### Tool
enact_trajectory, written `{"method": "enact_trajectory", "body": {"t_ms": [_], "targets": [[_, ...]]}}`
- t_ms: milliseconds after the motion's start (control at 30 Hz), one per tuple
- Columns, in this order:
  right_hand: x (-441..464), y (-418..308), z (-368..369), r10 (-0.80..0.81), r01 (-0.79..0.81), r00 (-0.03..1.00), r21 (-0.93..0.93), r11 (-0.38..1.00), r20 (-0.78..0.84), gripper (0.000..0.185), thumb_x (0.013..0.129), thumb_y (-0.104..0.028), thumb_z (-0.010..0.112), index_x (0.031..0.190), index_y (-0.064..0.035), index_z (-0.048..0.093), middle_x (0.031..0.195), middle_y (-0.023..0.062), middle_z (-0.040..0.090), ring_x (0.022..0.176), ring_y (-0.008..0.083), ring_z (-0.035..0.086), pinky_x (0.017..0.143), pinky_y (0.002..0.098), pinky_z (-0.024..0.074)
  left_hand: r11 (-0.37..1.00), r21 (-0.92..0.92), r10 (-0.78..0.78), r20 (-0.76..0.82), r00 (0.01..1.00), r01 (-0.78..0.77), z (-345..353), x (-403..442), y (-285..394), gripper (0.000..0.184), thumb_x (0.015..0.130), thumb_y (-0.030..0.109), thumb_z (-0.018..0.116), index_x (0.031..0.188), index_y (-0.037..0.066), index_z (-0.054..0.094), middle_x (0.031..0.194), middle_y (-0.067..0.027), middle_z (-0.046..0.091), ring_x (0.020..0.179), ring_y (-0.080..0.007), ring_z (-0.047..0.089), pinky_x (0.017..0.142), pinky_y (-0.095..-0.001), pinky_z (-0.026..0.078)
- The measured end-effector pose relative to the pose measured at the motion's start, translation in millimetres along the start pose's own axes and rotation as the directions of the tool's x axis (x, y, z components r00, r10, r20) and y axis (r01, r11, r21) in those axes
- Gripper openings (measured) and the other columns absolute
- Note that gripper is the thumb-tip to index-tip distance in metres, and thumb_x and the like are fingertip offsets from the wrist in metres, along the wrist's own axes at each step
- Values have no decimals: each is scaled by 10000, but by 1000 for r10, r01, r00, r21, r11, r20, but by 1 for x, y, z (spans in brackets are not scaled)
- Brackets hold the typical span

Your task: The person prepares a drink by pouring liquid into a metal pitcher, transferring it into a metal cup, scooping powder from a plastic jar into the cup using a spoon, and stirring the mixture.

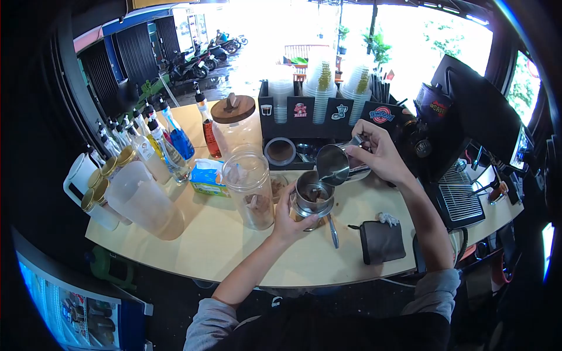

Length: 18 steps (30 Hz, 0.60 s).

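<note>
My left hand (285, 221) is wrapped round the side of a metal coffee drip filter (309, 203), which holds dark brown contents. The filter sits upright on top of a vessel that my fingers mostly hide. Above it, my right hand (379, 153) grips a small metal pitcher (332, 165) by its handle. The pitcher is tilted left, its lip over the filter's opening; I cannot make out a stream clearly. A metal spoon (333, 233) stands out just right of the filter. Left of my left hand is a tall clear jar (249, 193) with brown stuff inside.
A blue tissue pack (209, 177), a translucent pitcher (146, 202) and several syrup bottles (181, 137) stand left. Behind are a wooden-lidded jar (237, 131) and a black cup holder (310, 126). A dark pouch (381, 241) lies right, near a coffee machine (459, 193).
</note>
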State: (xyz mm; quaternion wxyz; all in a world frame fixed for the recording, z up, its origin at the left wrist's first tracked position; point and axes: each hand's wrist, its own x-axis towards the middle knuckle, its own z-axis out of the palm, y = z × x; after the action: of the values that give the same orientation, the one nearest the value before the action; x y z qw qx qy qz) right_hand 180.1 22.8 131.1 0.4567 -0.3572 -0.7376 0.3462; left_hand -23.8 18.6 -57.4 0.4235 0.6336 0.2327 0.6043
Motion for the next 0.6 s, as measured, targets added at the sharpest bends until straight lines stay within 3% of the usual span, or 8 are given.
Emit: {"method": "enact_trajectory", "body": {"t_ms": [100,233,300,433,500,600], "targets": [[7,6,-2,-22,27,999,-133,991,41,210,849,-44,631,810,-57,425,694,-47,438,617,-4,438,531,182,396,1000,1,-12,9,1000,12,-1,0,-1,884,642,310,814,1334,-7,362,1241,-144,499,1192,-238,484,1039,-370,351],[8,-12,8,18,-16,999,-56,998,30,212,836,-31,630,807,-52,421,673,-51,414,614,-8,434,529,185,404,1000,12,4,18,1000,-4,-3,0,-1,887,643,305,818,1337,-8,363,1248,-146,497,1199,-240,483,1038,-370,355],[10,-12,5,15,-5,998,-153,988,65,221,821,-84,658,785,-56,442,738,-32,405,667,25,407,587,198,374,1000,3,-7,20,1000,7,-3,-1,-2,891,646,301,817,1342,-12,357,1256,-151,495,1203,-241,484,1039,-368,356],[12,-11,5,24,-8,998,-226,974,64,230,812,-94,663,784,-49,440,739,-30,386,672,36,379,587,216,340,1000,-13,-5,26,1000,6,-3,0,-2,890,650,292,813,1345,-18,353,1263,-156,494,1201,-241,486,1041,-369,355],[11,-14,7,-12,28,997,-197,980,80,207,835,-25,630,822,-36,423,659,-42,431,605,-1,449,517,179,397,1000,8,8,28,1000,-9,-3,0,-4,887,652,286,811,1345,-21,351,1264,-158,495,1199,-243,489,1043,-369,353],[11,-17,7,-22,39,996,-201,979,87,206,835,-25,630,820,-36,425,661,-40,445,605,-1,463,520,180,401,1000,8,-3,19,1000,3,-3,-1,-6,887,652,284,810,1346,-20,351,1264,-159,495,1199,-244,489,1045,-367,350]]}}
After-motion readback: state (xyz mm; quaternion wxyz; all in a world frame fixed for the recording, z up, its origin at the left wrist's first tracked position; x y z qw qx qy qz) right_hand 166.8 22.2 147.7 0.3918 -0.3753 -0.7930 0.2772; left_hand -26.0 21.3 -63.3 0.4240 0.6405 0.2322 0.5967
